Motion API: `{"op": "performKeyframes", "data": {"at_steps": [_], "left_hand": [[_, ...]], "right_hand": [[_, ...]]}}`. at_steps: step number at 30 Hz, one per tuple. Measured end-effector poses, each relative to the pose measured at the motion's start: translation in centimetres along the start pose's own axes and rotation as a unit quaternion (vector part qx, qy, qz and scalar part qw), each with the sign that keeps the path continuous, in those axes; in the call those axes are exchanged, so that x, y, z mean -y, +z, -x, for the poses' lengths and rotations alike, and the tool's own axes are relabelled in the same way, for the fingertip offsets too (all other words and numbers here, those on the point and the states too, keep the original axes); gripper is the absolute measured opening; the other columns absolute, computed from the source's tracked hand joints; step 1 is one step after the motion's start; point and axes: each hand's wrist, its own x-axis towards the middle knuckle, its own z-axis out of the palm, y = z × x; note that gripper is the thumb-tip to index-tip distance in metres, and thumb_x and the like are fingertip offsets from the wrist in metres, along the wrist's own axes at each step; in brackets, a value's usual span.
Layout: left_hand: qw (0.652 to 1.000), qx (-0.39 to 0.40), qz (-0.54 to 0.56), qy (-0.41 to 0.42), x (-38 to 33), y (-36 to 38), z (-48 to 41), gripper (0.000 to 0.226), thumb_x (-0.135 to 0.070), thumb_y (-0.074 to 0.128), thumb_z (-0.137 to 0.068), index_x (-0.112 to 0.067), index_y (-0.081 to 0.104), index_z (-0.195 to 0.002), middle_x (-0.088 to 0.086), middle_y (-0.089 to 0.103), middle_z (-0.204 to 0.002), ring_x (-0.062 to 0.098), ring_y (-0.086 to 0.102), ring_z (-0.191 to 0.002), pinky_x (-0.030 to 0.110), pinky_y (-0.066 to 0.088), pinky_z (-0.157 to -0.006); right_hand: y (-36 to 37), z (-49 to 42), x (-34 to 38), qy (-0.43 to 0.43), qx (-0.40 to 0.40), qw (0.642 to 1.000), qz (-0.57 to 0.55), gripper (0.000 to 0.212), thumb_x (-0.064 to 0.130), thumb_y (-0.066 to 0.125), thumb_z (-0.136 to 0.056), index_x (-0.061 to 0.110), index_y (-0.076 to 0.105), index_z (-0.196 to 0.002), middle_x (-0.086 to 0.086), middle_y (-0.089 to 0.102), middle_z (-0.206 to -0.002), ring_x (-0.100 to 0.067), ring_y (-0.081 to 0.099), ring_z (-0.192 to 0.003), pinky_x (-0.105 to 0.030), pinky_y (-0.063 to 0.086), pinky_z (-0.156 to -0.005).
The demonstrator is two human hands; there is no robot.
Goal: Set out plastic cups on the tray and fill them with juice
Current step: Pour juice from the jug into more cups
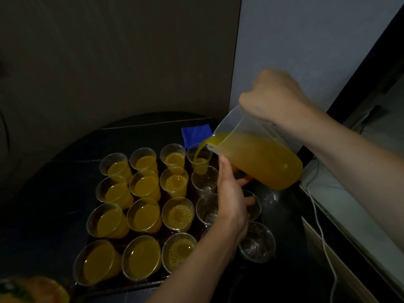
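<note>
While the right hand (271, 97) grips the heavy juice pitcher (258, 158) by its handle right of centre, the left hand (229, 200), fingers straight, seemingly steadies it over a flimsy plastic cup (200, 157).

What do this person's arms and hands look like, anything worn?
Left hand and right hand are bare, no gloves. Left forearm and right forearm are uncovered, no sleeve in view. No watch, ring or bracelet shows, though the light is dim.

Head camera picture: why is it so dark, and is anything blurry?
Head view: dim light leaves the tray and counter nearly black; only the juice in the cups and pitcher glows orange; the right hand gripping the pitcher looks softly blurred.
</note>
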Motion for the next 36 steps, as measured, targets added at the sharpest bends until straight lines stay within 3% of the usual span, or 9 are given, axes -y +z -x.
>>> {"op": "performKeyframes", "data": {"at_steps": [8, 9, 11, 13, 16, 20, 25, 36], "left_hand": [[1.000, -0.015, -0.020, -0.002, -0.4, 0.0, 0.1, 0.065, -0.070, 0.029, -0.097, -0.036, 0.038, -0.152, -0.001, 0.057, -0.141, 0.020, 0.062, -0.120, 0.067, 0.028, -0.113], [0.999, -0.020, -0.028, -0.001, -0.4, 0.0, 0.1, 0.066, -0.070, 0.029, -0.096, -0.036, 0.038, -0.152, -0.001, 0.057, -0.140, 0.020, 0.062, -0.120, 0.064, 0.036, -0.110], [0.999, -0.031, -0.043, 0.000, -0.4, -0.1, 0.0, 0.068, -0.072, 0.030, -0.094, -0.036, 0.040, -0.151, -0.001, 0.058, -0.138, 0.020, 0.062, -0.119, 0.044, 0.052, -0.083], [0.999, -0.034, -0.039, -0.001, -0.6, 0.0, 0.2, 0.070, -0.074, 0.031, -0.092, -0.036, 0.041, -0.150, -0.001, 0.058, -0.138, 0.020, 0.062, -0.119, 0.031, 0.043, -0.067], [0.999, -0.035, -0.028, 0.003, -0.7, 0.2, 0.4, 0.066, -0.071, 0.029, -0.095, -0.035, 0.041, -0.150, -0.003, 0.058, -0.138, 0.019, 0.063, -0.118, 0.039, 0.050, -0.076], [0.999, -0.040, -0.022, 0.001, -0.7, 0.3, 0.5, 0.065, -0.073, 0.029, -0.095, -0.037, 0.042, -0.149, -0.006, 0.059, -0.137, 0.019, 0.064, -0.118, 0.027, 0.038, -0.059], [0.999, -0.047, -0.006, -0.010, -1.0, 0.4, 0.5, 0.063, -0.071, 0.033, -0.096, -0.035, 0.043, -0.147, -0.004, 0.060, -0.134, 0.021, 0.066, -0.116, 0.018, 0.037, -0.044], [0.999, -0.038, 0.003, -0.003, -0.9, 0.0, 0.4, 0.056, -0.066, 0.032, -0.099, -0.034, 0.046, -0.143, 0.001, 0.060, -0.135, 0.024, 0.066, -0.114, 0.018, 0.037, -0.044]], "right_hand": [[0.0, -0.2, 0.1, -0.005, -0.006, 1.000, 0.014, 0.035, 0.022, 0.057, -0.093, 0.015, 0.037, -0.065, -0.003, 0.041, -0.066, -0.017, 0.038, -0.056, -0.028, 0.023, -0.048], [0.1, -0.2, 0.1, -0.005, -0.007, 1.000, 0.014, 0.035, 0.021, 0.057, -0.093, 0.015, 0.037, -0.065, -0.002, 0.040, -0.066, -0.017, 0.037, -0.056, -0.028, 0.022, -0.048], [0.1, -0.3, 0.1, -0.004, -0.006, 1.000, 0.010, 0.036, 0.021, 0.057, -0.093, 0.016, 0.036, -0.064, -0.001, 0.038, -0.065, -0.016, 0.035, -0.055, -0.029, 0.022, -0.048], [0.0, -0.3, 0.2, 0.000, -0.005, 1.000, 0.011, 0.037, 0.022, 0.057, -0.094, 0.017, 0.035, -0.064, -0.001, 0.037, -0.065, -0.016, 0.034, -0.055, -0.029, 0.022, -0.048], [-0.1, -0.4, 0.3, 0.000, -0.003, 1.000, 0.019, 0.037, 0.022, 0.056, -0.094, 0.015, 0.035, -0.065, -0.002, 0.038, -0.066, -0.017, 0.035, -0.056, -0.030, 0.022, -0.048], [-0.1, -0.4, 0.4, -0.002, -0.003, 1.000, 0.028, 0.035, 0.024, 0.057, -0.094, 0.014, 0.038, -0.067, -0.003, 0.041, -0.067, -0.017, 0.038, -0.057, -0.030, 0.024, -0.048], [0.0, -0.6, 0.4, 0.001, 0.001, 1.000, 0.030, 0.035, 0.024, 0.056, -0.094, 0.016, 0.036, -0.067, -0.002, 0.039, -0.067, -0.017, 0.037, -0.057, -0.030, 0.024, -0.049], [0.5, -0.8, 0.3, -0.004, 0.007, 1.000, 0.012, 0.036, 0.027, 0.060, -0.094, 0.018, 0.038, -0.067, -0.001, 0.040, -0.068, -0.016, 0.039, -0.058, -0.030, 0.026, -0.049]]}}
